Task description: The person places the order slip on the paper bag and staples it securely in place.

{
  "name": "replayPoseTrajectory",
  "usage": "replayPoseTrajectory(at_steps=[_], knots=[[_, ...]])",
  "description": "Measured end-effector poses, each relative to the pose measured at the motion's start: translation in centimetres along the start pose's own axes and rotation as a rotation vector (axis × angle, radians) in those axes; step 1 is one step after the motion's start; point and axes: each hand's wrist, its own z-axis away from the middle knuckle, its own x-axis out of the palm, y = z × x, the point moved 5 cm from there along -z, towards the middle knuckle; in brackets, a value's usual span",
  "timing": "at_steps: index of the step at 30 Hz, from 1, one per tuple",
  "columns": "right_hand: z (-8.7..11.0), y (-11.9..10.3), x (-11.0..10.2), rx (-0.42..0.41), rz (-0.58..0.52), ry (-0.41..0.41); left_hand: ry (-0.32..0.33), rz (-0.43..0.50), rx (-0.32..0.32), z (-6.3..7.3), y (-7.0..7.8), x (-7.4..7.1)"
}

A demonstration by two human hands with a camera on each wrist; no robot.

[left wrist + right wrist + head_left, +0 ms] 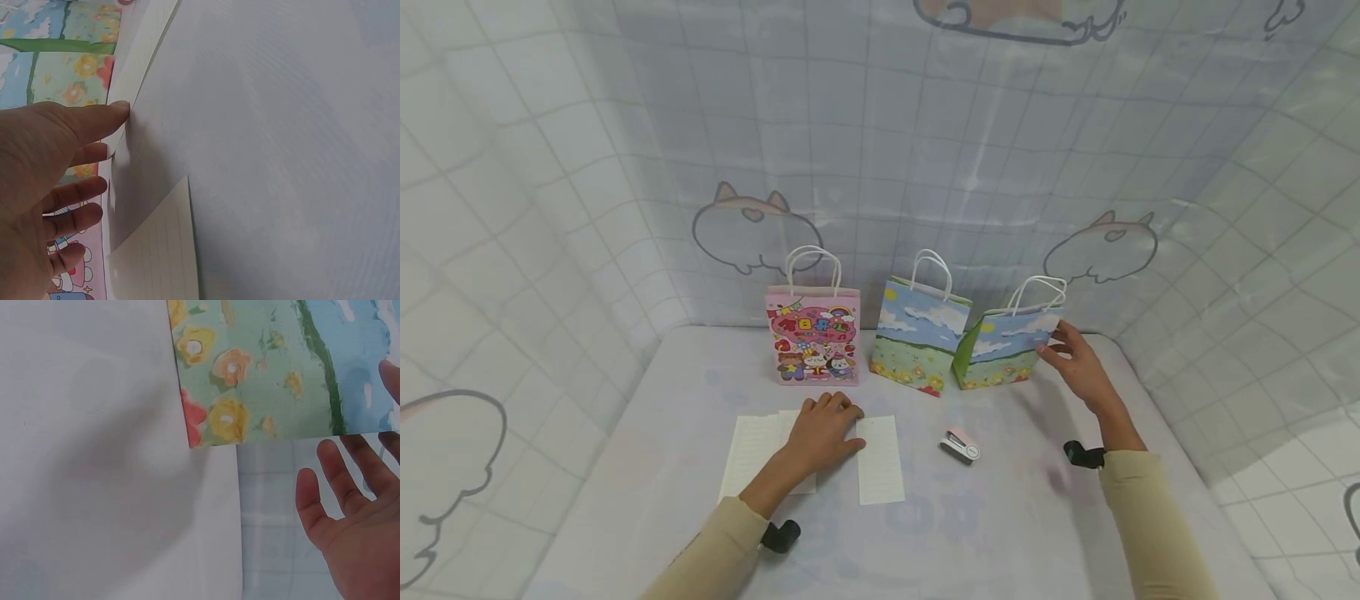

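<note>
One pink cartoon bag [815,337], middle blue bag [921,333] and right blue bag [1007,346] stand in a row L to R near back of tbl [1000,533].

R hand [1078,362]: pinching right blue bag at its R edge, thumb on front face, other fingers round behind. Bag sits angled, green side panel facing L, close to middle blue bag; can't tell if they touch.

L hand [826,433]: fingers apart & relaxed, not clamped. Thumb + index at L edge of right sheet [882,462], per L wrist cam. Same hand partly covers left sheets [752,446], which overlap; exact qty n/a. All lined paper, in front of pink cartoon bag, approx.

Pink/white stapler [959,446] on tbl, R of right sheet, in front of the blue bags, neither hand on it.

Bkgd: pale grid backdrop [895,150] w/ cartoon animals. Beige sleeves [1150,517] both arms, blk unit [1082,454] on R wrist, similar on L.
</note>
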Motion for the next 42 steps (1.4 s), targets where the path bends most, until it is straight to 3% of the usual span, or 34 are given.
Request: replayPoseTrajectory(at_steps=[17,30,42], knots=[[-0.5,-0.4,-0.1,0.013,0.026,0.039,0.021,0.041,-0.023,-0.1,0.4,-0.3],[0.3,-0.3,-1.4,-0.002,0.080,0.132,0.041,0.035,-0.017,0.0,0.6,-0.4],[1.0,-0.6,-1.5,-0.009,0.031,0.098,0.064,0.061,-0.007,0.2,0.9,-0.6]])
